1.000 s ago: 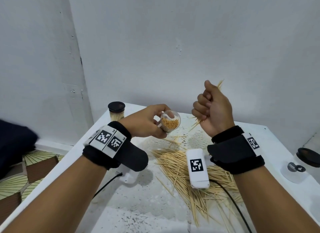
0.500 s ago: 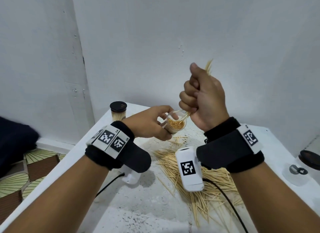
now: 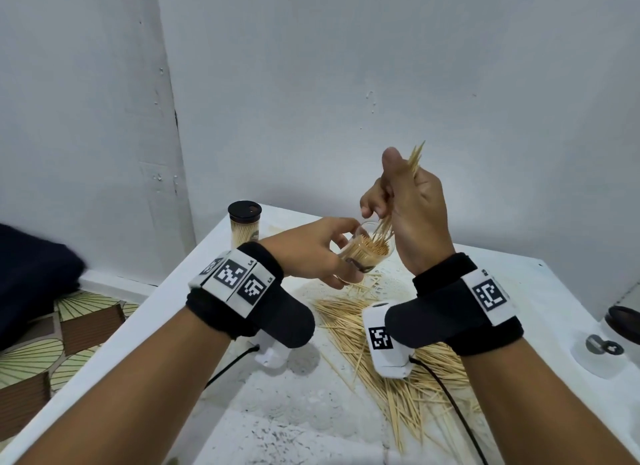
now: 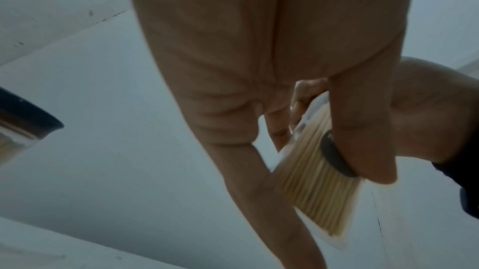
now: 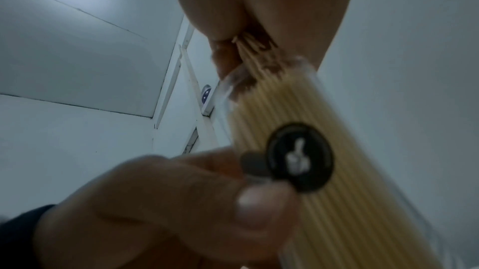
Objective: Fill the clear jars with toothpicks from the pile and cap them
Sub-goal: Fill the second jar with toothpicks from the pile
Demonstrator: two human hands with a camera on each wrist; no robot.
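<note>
Spillage is the risk: the jar (image 3: 365,251), tilted in the left hand's (image 3: 308,253) curled grip above the pile (image 3: 398,371), looks nearly full. The right hand (image 3: 405,215) pinches a bundle (image 3: 414,161) at its mouth; a crooked push could scatter sticks.

White walls (image 3: 346,84); patterned floor (image 3: 34,354)

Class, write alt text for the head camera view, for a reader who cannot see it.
A person's right hand feeds a bundle of toothpicks into a nearly full clear jar tilted in the left hand. Below lies a loose toothpick pile on a white table; a capped, filled jar stands at the far corner.
</note>
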